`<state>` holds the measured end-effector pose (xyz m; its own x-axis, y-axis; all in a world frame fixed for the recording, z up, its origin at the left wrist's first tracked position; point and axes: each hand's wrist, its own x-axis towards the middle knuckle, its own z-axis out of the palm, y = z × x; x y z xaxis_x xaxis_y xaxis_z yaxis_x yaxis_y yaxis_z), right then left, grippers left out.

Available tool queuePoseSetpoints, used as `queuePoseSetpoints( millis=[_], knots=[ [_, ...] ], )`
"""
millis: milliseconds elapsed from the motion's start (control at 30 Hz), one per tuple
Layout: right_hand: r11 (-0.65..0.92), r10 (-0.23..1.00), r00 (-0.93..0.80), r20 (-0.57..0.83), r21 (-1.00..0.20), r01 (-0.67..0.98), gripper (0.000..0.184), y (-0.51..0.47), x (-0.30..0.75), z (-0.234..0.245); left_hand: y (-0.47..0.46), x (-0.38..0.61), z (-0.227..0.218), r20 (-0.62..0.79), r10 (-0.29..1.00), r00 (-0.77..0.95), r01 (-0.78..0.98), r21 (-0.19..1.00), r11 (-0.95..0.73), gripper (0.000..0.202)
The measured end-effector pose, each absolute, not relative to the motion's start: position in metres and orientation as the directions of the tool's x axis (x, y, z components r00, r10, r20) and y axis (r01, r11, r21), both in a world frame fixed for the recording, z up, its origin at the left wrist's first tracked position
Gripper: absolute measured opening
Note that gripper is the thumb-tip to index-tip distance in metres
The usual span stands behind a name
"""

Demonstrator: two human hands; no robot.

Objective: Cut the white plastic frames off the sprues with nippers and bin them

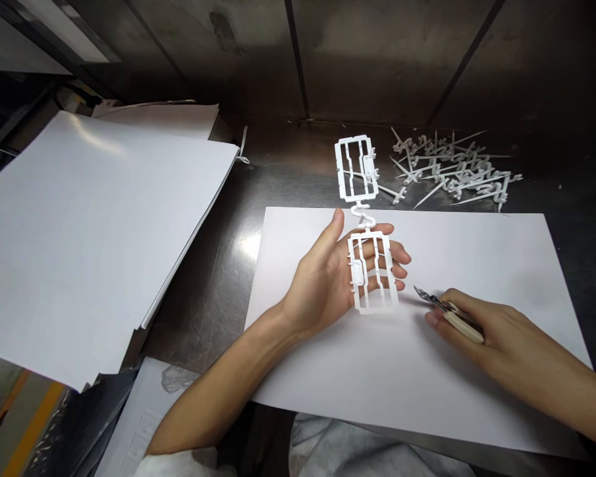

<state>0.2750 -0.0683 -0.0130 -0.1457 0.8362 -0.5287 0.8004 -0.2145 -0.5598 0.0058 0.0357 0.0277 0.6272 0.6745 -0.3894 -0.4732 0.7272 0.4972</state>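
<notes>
Two white plastic frames [372, 271], joined by a curly runner, lie across the palm and fingers of my left hand [322, 278]. The upper frame extends past my fingertips over the metal bench. My thumb stands apart from the piece, and my other fingers show behind the lower frame's openings. My right hand [481, 324] is closed around the cream handles of a pair of nippers [444, 308]. Their metal jaws point left at the lower frame, without touching it. A large white sheet [427, 391] lies beneath both hands.
Several white plastic runner scraps with pointed ends [457, 169] are heaped on the metal bench [298, 159] behind the sheet. A stack of large white sheets [104, 225] stands at the left. Dark metal panels [367, 59] rise along the back.
</notes>
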Motion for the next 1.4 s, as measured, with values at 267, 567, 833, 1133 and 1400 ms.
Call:
queuePoseSetpoints(
  millis=[267,567,833,1133,1400],
  knots=[
    [-0.208,0.848,-0.145,-0.51,-0.571,0.794,0.047,-0.066,0.272,-0.01,0.032,0.008,0.028,-0.352,0.69,0.632,-0.407,0.607,0.682,0.058],
    [-0.257,0.865,-0.126,-0.485,-0.645,0.72,0.045,-0.065,0.271,-0.003,0.028,0.012,0.025,-0.369,0.71,0.599,-0.419,0.611,0.671,0.036],
    [-0.256,0.923,-0.207,-0.324,-0.919,0.299,0.034,-0.065,0.267,0.023,0.023,0.015,0.022,-0.316,0.723,0.615,-0.394,0.671,0.628,0.043],
    [-0.204,0.939,-0.235,-0.25,-0.958,0.203,0.021,-0.074,0.258,0.017,0.013,0.025,0.011,-0.147,0.73,0.668,-0.428,0.727,0.538,0.04],
    [-0.2,0.944,-0.274,-0.186,-0.98,-0.024,0.021,-0.073,0.254,0.011,0.014,0.024,0.011,-0.109,0.739,0.664,-0.504,0.664,0.552,0.037]
  ],
)
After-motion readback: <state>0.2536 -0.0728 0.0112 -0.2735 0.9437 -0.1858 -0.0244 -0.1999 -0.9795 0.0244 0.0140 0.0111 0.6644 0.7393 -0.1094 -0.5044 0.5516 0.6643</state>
